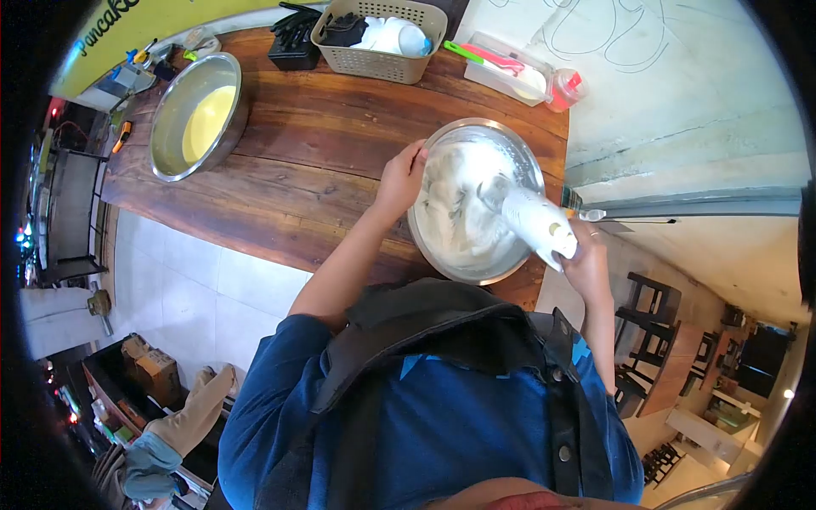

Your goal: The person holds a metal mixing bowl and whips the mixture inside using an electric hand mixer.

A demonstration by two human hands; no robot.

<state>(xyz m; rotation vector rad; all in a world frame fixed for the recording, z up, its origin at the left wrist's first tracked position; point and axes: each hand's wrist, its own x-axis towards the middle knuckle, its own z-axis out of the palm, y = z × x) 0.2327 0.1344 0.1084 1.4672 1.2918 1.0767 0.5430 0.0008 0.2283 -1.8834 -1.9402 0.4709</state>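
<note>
A steel bowl (415, 223) with white, foamy mixture (463, 200) stands near the right end of the wooden table. My left hand (404, 177) grips the bowl's left rim, with fingers closed on it. In my right hand (585, 257) is a white hand mixer (534, 223), held over the bowl's right side. Its beaters dip into the foam, and their lower ends are hidden there.
On the wooden table (314, 127), a second steel bowl (161, 140) holds yellow liquid at the left. Along the back are a beige basket (374, 64), a black box (293, 55), a clear container (493, 78) and a red-lidded jar (563, 91). Another person (161, 442) is at the lower left.
</note>
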